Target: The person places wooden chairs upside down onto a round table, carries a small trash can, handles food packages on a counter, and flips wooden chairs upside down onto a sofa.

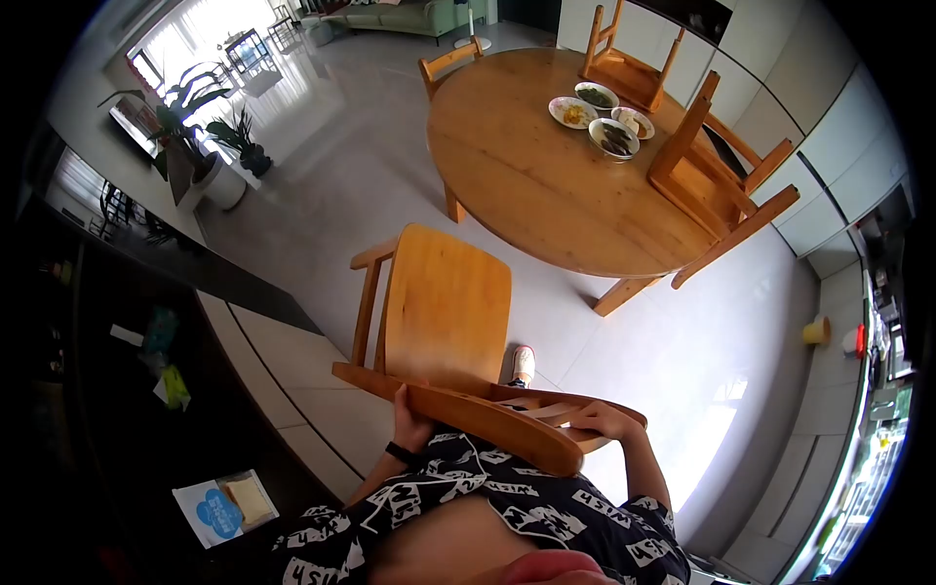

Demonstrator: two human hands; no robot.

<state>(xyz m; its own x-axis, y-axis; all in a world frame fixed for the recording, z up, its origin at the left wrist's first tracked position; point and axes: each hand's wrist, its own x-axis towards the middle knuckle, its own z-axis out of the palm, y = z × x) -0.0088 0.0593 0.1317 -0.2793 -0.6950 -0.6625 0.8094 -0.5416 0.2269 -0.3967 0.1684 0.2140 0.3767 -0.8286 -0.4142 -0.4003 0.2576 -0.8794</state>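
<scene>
A wooden chair (448,302) is held close against my body, its flat seat facing up toward the camera and its backrest nearest me. My left hand (411,425) grips the chair frame at the left, fingers wrapped over the wood, with a dark band on the wrist. At the right end of the backrest, my right hand (603,420) is closed round the curved rail. Ahead stands a round wooden table (546,166). The chair's legs are partly hidden.
Two chairs (707,180) rest upturned on the table's right side, near several dishes (614,139). Another chair (451,64) stands behind the table. Potted plants (222,182) are at the left. A dark counter (127,390) holds a packet (226,507). Cabinets line the right.
</scene>
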